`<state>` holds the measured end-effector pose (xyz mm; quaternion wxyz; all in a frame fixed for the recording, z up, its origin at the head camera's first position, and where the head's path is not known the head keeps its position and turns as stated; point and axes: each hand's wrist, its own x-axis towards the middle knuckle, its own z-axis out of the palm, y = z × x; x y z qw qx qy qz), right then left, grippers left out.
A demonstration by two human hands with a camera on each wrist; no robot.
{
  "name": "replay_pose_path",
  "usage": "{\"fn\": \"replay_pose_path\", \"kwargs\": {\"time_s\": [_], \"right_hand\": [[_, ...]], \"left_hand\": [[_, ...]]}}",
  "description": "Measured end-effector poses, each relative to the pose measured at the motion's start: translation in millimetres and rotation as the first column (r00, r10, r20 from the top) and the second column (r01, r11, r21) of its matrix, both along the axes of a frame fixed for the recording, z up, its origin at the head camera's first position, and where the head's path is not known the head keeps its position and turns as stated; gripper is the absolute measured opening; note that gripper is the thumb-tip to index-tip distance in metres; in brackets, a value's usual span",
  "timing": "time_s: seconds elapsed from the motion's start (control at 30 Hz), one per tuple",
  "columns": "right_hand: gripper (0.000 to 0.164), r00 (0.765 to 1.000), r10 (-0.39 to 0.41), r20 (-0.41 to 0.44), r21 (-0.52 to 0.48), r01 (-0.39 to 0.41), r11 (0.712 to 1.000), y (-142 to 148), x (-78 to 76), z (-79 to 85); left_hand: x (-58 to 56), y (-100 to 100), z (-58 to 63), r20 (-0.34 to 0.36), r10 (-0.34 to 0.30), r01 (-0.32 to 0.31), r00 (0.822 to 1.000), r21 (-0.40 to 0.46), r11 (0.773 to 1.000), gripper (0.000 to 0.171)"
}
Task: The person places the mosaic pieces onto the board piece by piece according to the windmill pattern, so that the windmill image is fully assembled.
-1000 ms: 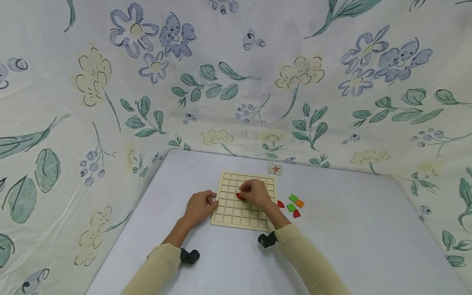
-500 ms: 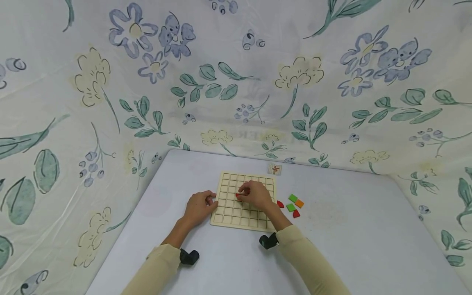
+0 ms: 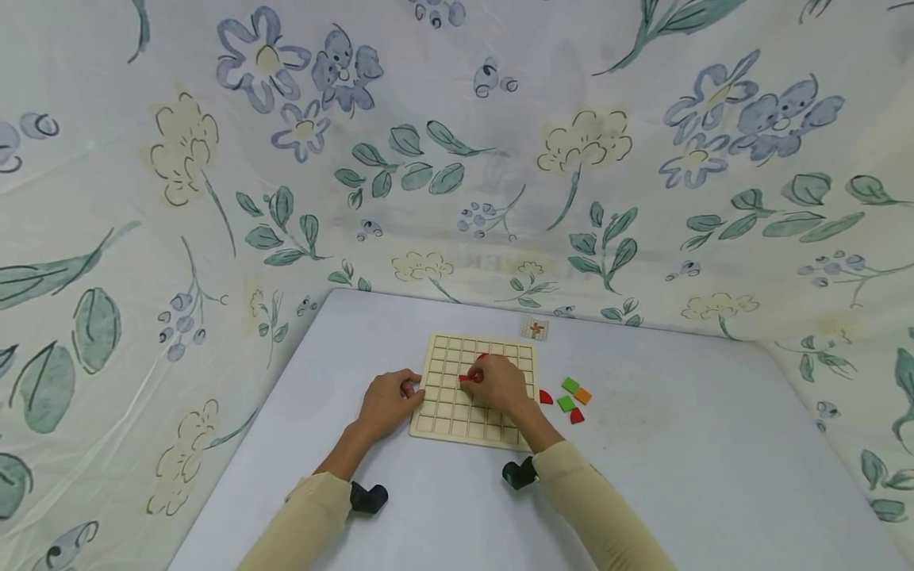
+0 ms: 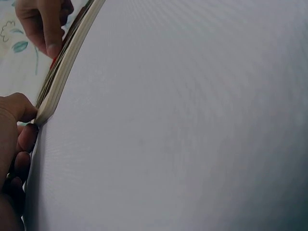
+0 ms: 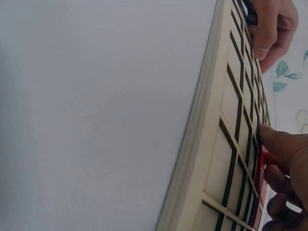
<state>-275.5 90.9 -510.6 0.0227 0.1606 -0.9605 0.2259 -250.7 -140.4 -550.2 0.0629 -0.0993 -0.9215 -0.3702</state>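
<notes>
A pale wooden grid board point(image 3: 444, 411) lies on the white table. My left hand point(image 3: 389, 403) holds its left edge, thumb on the rim and fingers bent beside it in the left wrist view. Over the middle of the grid, my right hand point(image 3: 501, 385) pinches a small red piece point(image 3: 465, 378) between thumb and fingertips, low against the cells. Another bit of red point(image 3: 481, 357) shows on the board just beyond the knuckles. In the right wrist view, red pieces point(image 5: 260, 175) sit in the cells by the right fingertips, partly covered by them.
Right of the board lie a red quarter-round piece point(image 3: 546, 397), green squares point(image 3: 570, 385), an orange square point(image 3: 582, 395) and another red piece point(image 3: 577, 415). A small pattern card point(image 3: 534, 329) lies behind the board. A floral cloth point(image 3: 428, 198) hangs behind the table.
The right hand has shifted slightly over the grid, turning the red piece lower and flatter toward the cells; a second red bit now shows behind it. The left hand stays at the edge.
</notes>
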Motion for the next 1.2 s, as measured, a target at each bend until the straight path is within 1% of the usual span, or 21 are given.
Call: {"fn": "replay_pose_path", "kwargs": {"time_s": [0.13,0.3,0.53,0.7,0.83,1.2], "right_hand": [[0.023,1.0,-0.022,-0.022,-0.003,0.022,1.0,-0.1,1.3,1.1],[0.02,0.999,-0.045,-0.016,-0.034,0.045,0.998,7.4,2.2,6.0],[0.013,0.997,-0.073,-0.025,-0.043,0.072,0.996,32.7,-0.6,10.2],[0.011,0.994,-0.111,-0.025,-0.043,0.11,0.993,47.0,0.4,10.7],[0.011,0.99,-0.144,-0.008,-0.036,0.144,0.989,57.5,1.9,12.7],[0.015,0.984,-0.177,0.037,-0.024,0.178,0.984,96.9,10.2,14.9]], "left_hand": [[-0.7,0.5,0.5,-0.008,0.001,-0.001,1.0,0.005,1.0,0.024],[-1.3,1.1,1.1,-0.011,0.0,0.0,1.0,0.009,1.0,0.024],[-2.3,1.5,0.3,-0.008,-0.001,0.001,1.0,0.01,1.0,0.025],[-3.7,1.4,0.1,-0.009,-0.002,0.002,1.0,0.002,1.0,0.025],[-3.7,1.5,-0.5,-0.006,0.002,-0.002,1.0,-0.006,1.0,0.026],[1.3,1.0,1.7,0.004,0.009,-0.009,1.0,-0.006,1.0,0.026]]}}
